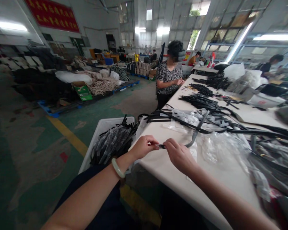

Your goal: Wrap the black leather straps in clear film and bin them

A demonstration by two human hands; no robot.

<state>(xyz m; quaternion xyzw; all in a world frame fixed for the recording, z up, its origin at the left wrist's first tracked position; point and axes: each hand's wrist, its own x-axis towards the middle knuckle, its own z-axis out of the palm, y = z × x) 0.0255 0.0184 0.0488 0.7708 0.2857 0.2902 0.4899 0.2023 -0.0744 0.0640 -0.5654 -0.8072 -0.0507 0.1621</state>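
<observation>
Left of the left hand (144, 147), a white bin (99, 131) is set on the floor beside the counter (163, 167), and it is filled with black bundles wrapped in clear film (112, 143). A pale bangle (117, 168) is worn on the left wrist, and the left forearm is brought in from the lower left, with the hand held just past the counter's edge.

The end of a black strap (161, 146) is pinched between the left and right fingertips, so both hands are closed on it and are touching at the fingers. That short length is laid roughly crosswise between the hands, and neither hand can be judged nearer to it. Right of the right hand (180, 156), a curved grey section (194, 136) is seen rising away from the grip toward the far side of the counter.

The right forearm is brought in from the lower right, with the back of the hand turned up. Further right of that hand, loose plastic film (218, 150) is spread on the counter, and beyond it lies a heap of black straps (199, 101). Across the counter, another person (169, 75) is standing with both hands together.
</observation>
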